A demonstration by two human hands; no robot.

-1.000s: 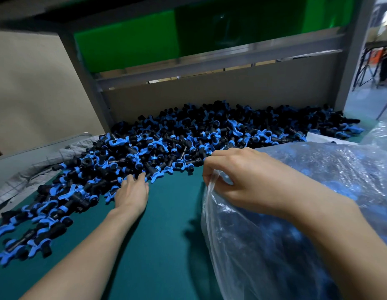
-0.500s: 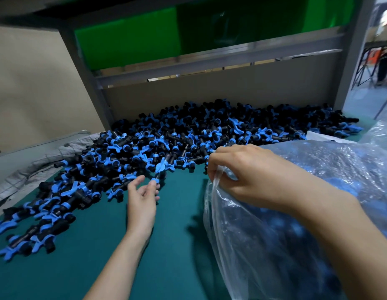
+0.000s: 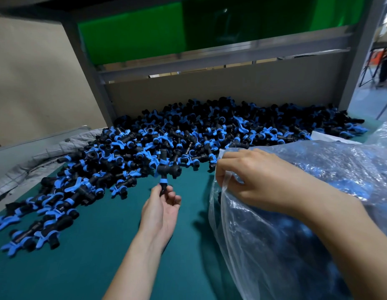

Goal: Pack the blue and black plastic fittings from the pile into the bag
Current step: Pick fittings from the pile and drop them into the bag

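Our left hand (image 3: 163, 207) pinches one fitting (image 3: 166, 169) by its stem; our right hand (image 3: 255, 178) grips the rim of the bag (image 3: 285, 245), holding it open.

The pile (image 3: 188, 135) spreads over the back and left of the table (image 3: 80, 256), against the board (image 3: 210, 89) behind it. The bag (image 3: 296, 224) sits front right. The right hand (image 3: 253, 178) pinches the bag's rim at its left edge, just before the pile. Left of the bag, the left hand (image 3: 161, 208) holds one fitting (image 3: 166, 169) upright by its lower end in its fingers (image 3: 176, 198), above the table. A cloth (image 3: 47, 154) lies at the table's left edge, beside the pile
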